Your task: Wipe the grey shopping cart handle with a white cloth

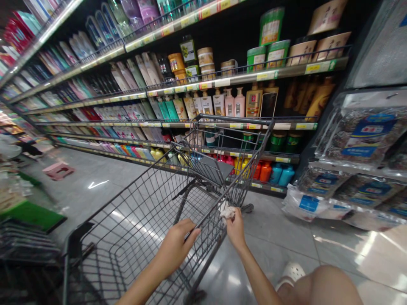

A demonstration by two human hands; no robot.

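A grey wire shopping cart [127,212] stands side-on in front of me, with a dark folding child-seat panel [211,167] toward its handle end. My left hand [178,245] is closed around the top rail of the cart's near side, thumb over the bar. In my right hand [235,228] is a crumpled whitish cloth [227,211], pinched against the outside of the wire side, lower and nearer the handle end. Part of the cloth is hidden by the fingers.
Shelves of bottles and tubs [219,103] run along the far side. Silvery packaged goods [365,135] hang at the right. A pink stool [59,170] stands on the grey tiled floor, left. A green-edged display [34,216] is at the left edge. My knee and white clog [293,272] are lower right.
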